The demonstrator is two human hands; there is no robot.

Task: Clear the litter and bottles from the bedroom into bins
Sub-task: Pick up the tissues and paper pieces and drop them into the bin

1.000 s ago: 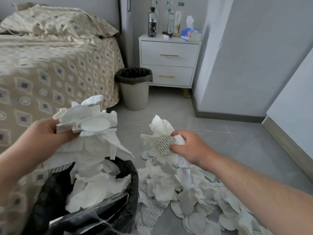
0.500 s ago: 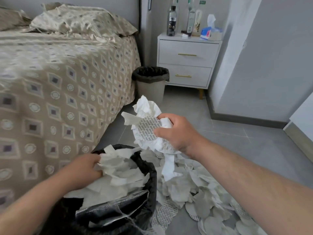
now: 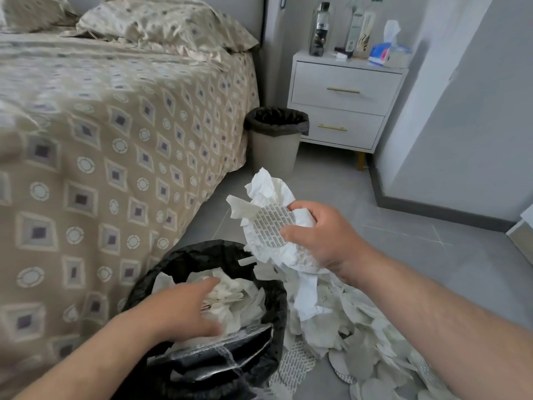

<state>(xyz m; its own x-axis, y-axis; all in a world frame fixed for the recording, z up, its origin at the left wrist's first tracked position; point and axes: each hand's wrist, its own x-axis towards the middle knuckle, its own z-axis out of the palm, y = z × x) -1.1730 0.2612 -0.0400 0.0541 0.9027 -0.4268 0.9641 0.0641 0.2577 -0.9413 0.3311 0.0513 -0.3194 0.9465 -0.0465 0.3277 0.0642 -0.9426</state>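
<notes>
Bottles [image 3: 320, 33] on white nightstand [image 3: 346, 82] cut off at top; our right hand [image 3: 323, 238] grips crumpled white paper wad [image 3: 268, 203]; left hand [image 3: 184, 310], clutching paper earlier, now spread loose over black-lined bin [image 3: 278, 301].

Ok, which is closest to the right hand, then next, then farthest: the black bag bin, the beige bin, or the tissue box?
From the right hand:
1. Black bag bin, just below it.
2. Beige bin, back beside the bed.
3. Tissue box, on the nightstand, farthest back.
</notes>
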